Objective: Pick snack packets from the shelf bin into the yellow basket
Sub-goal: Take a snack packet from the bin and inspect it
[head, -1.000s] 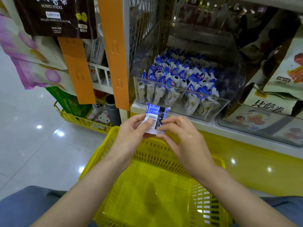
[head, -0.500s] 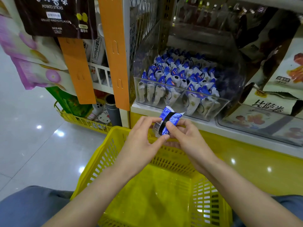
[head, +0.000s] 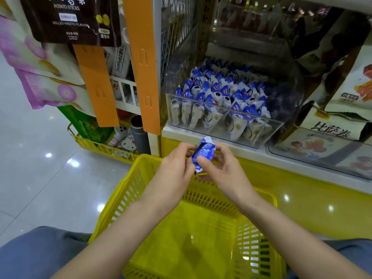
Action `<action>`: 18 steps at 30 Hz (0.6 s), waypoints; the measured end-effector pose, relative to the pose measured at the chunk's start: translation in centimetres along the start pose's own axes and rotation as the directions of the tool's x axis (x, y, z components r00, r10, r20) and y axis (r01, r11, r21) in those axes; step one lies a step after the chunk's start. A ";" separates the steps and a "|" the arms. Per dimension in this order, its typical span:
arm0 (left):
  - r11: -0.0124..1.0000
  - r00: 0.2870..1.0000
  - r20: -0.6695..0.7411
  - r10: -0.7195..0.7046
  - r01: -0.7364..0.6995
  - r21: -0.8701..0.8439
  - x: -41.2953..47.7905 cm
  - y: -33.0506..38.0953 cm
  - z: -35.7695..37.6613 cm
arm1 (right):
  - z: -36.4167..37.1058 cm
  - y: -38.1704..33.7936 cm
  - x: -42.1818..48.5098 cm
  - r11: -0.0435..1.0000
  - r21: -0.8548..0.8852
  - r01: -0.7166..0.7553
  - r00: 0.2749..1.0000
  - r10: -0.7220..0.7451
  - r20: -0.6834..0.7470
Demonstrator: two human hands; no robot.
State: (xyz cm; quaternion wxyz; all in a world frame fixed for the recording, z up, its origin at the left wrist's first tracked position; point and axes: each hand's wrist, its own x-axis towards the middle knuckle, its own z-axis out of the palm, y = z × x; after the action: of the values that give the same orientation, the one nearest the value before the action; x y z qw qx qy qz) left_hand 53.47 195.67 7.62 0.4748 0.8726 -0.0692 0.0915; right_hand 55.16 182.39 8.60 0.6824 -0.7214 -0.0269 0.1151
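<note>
Head view: the clear bin stands on the white shelf ahead of me. It is packed with small blue-and-white packets, most upright in rows, and those at the front press against its clear wall. Just to its right is a second clear bin with larger bags standing in and behind it. Down at the left, a low yellow rack on the floor holds a green bag and a few small items I can't make out.

The basket sits below my hands, between my knees, with its far rim close under the shelf edge.

I hold one packet in both hands, in the air over the basket's far rim and just in front of the shelf, outside the bin. It stands roughly upright and looks crumpled, blue face toward me. My left hand has its fingers curled in and pinches the packet's left edge. My right hand grips it from the other side, thumb pressed on the front near the lower end and fingers curled behind. Neither hand touches the basket or the bin.
</note>
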 end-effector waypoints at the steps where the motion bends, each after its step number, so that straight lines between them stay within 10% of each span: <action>1: 0.999 1.000 -0.010 0.004 -0.004 0.032 0.0 0.0 -0.1 | 0.0 0.1 0.0 0.999 -0.036 0.005 1.000 -0.005 0.009; 18: 0.934 0.991 -0.002 0.130 -0.122 0.335 0.1 0.8 -0.6 | -0.4 0.5 -0.2 0.913 -0.386 0.135 0.979 -0.062 0.196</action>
State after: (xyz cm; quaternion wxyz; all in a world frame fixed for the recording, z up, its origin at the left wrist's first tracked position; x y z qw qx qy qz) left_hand 53.31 195.78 8.61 0.3138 0.9331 -0.1025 0.1428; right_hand 55.03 181.89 8.19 0.5215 -0.8292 -0.1476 0.1368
